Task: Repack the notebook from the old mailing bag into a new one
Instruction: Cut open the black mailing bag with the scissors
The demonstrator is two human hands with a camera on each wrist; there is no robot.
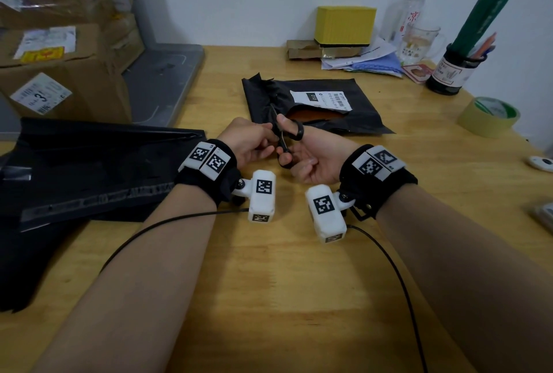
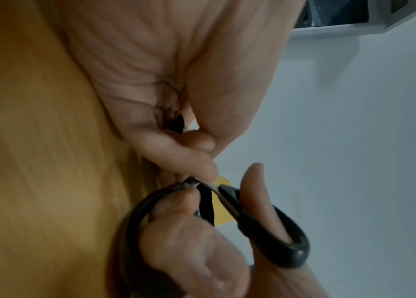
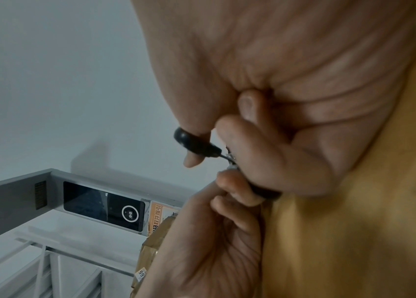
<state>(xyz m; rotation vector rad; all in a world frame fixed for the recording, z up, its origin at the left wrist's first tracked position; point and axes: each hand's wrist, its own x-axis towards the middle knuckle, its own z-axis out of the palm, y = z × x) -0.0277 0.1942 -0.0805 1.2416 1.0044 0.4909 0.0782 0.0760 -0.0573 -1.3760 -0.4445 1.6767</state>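
The old black mailing bag lies mid-table with a white label. A cut opening in it shows the brown notebook inside. A pile of new black mailing bags lies at the left. In front of the old bag both hands hold black scissors, blades pointing at the bag's torn left end. My right hand has its thumb through one handle loop and fingers in the other. My left hand pinches the scissors near the pivot with curled fingers.
Stacked cardboard boxes and a grey panel fill the back left. A yellow box, papers, a glass mug and a dark jar of pens line the wall. A tape roll sits at the right.
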